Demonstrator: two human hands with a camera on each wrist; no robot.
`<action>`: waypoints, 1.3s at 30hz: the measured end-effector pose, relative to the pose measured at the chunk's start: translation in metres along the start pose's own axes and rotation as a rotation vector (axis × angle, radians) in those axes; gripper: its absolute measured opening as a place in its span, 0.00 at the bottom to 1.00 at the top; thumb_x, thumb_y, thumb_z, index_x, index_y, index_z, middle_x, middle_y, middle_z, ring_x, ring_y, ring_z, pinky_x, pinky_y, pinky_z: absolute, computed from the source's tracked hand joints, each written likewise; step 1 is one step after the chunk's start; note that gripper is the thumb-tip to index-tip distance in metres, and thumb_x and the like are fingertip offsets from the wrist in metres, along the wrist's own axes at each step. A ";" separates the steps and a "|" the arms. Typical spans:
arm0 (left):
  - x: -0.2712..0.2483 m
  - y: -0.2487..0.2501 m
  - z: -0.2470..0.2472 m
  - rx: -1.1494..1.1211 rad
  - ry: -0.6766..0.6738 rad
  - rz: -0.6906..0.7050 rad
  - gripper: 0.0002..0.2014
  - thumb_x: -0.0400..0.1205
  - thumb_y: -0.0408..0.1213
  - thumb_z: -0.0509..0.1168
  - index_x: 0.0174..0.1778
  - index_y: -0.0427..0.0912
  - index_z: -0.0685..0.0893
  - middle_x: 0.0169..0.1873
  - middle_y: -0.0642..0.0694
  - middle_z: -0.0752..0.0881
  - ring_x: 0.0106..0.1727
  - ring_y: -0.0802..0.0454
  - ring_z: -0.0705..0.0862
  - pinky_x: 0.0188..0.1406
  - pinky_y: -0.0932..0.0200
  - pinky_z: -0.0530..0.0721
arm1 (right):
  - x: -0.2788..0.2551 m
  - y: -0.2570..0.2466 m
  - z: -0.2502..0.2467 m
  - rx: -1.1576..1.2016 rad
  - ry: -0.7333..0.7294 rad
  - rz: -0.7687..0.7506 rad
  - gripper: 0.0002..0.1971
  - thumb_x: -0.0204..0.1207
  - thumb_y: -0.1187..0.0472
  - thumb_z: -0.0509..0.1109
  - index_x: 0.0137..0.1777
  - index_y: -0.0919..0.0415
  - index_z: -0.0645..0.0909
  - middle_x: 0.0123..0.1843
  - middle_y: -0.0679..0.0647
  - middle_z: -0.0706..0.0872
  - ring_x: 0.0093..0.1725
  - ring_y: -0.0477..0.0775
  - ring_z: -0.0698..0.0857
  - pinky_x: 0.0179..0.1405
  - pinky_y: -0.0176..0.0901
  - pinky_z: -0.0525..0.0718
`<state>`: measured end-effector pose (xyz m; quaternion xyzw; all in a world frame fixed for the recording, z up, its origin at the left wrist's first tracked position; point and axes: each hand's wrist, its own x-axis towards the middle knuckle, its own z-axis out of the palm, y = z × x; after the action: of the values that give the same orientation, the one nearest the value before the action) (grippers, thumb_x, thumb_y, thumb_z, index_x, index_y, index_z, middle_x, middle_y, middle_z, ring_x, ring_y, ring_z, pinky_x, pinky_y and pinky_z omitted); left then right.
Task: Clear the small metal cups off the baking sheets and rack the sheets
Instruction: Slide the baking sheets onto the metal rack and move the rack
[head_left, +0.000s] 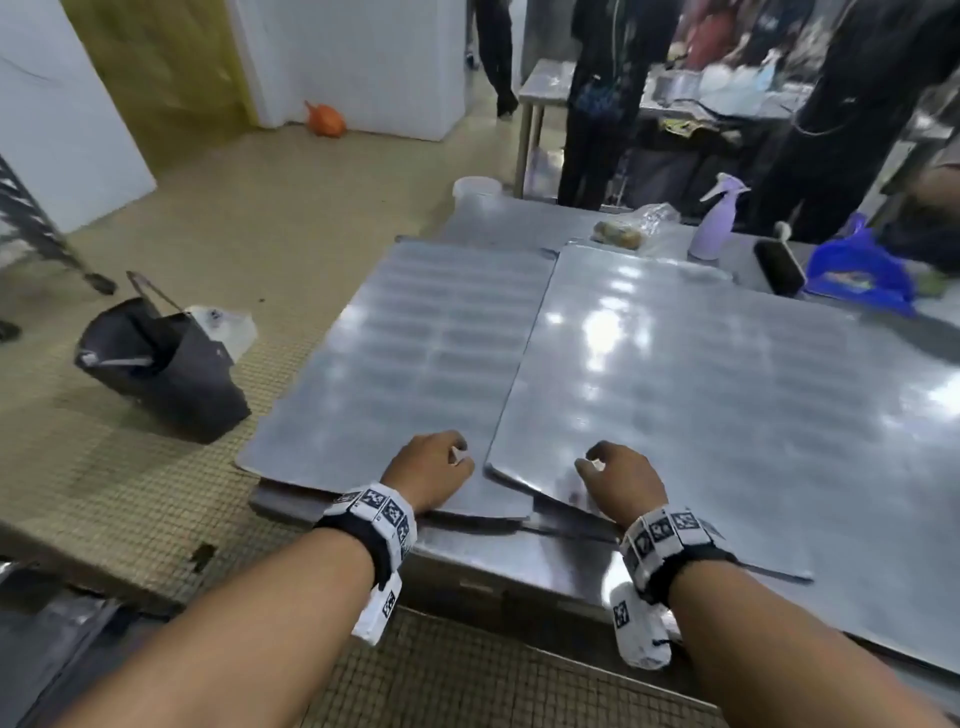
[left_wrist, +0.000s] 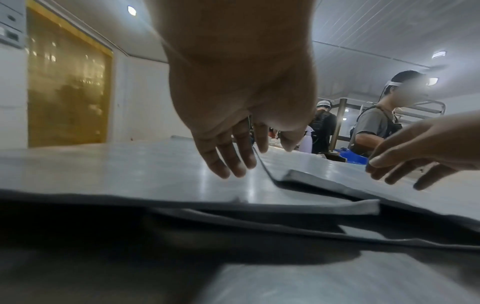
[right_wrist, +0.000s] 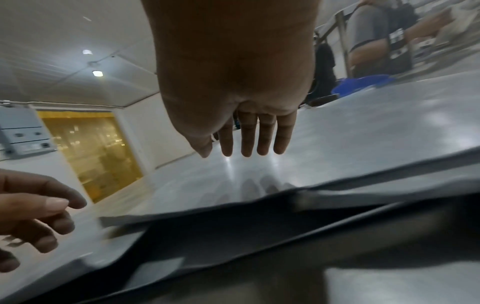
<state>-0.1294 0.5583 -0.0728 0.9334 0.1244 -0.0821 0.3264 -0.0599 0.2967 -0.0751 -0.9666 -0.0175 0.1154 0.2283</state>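
Two flat, bare metal baking sheets lie side by side on the steel table (head_left: 519, 561), the left sheet (head_left: 395, 353) and the right sheet (head_left: 701, 395). No small cups show on either. More sheets lie stacked beneath their near edges (left_wrist: 259, 218). My left hand (head_left: 436, 467) is over the left sheet's near right corner, fingers relaxed and pointing down at its surface (left_wrist: 233, 162), holding nothing. My right hand (head_left: 618, 478) hovers over the right sheet's near left corner. Its straight fingers (right_wrist: 246, 144) are just above their own reflection.
A black bucket (head_left: 161, 364) stands on the tiled floor left of the table. A purple spray bottle (head_left: 717, 223), a bagged food item (head_left: 623, 228), a black device (head_left: 779, 265) and a blue dustpan (head_left: 857, 270) sit at the table's far side. People (head_left: 602, 104) stand beyond.
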 end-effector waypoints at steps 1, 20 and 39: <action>0.009 0.012 0.012 0.007 -0.022 -0.001 0.21 0.85 0.51 0.67 0.72 0.48 0.83 0.64 0.44 0.88 0.62 0.44 0.86 0.67 0.50 0.83 | 0.004 0.020 -0.007 0.006 0.002 0.037 0.16 0.79 0.46 0.66 0.63 0.49 0.84 0.62 0.52 0.88 0.62 0.56 0.85 0.56 0.46 0.80; 0.146 0.074 0.060 0.174 -0.059 -0.140 0.28 0.78 0.50 0.68 0.71 0.37 0.79 0.68 0.33 0.78 0.63 0.34 0.82 0.61 0.51 0.80 | 0.058 0.200 -0.079 -0.015 0.087 0.396 0.23 0.76 0.53 0.72 0.71 0.54 0.79 0.68 0.63 0.78 0.71 0.67 0.74 0.63 0.55 0.79; 0.269 0.112 0.060 -0.089 -0.019 -0.177 0.19 0.75 0.44 0.75 0.59 0.41 0.85 0.51 0.44 0.89 0.49 0.41 0.87 0.48 0.53 0.84 | 0.165 0.215 -0.106 0.160 0.151 0.577 0.35 0.74 0.54 0.74 0.78 0.63 0.67 0.73 0.68 0.75 0.73 0.72 0.73 0.68 0.58 0.75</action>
<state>0.1553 0.4836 -0.1160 0.9025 0.2065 -0.1138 0.3603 0.1215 0.0726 -0.1145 -0.9164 0.2840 0.1042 0.2619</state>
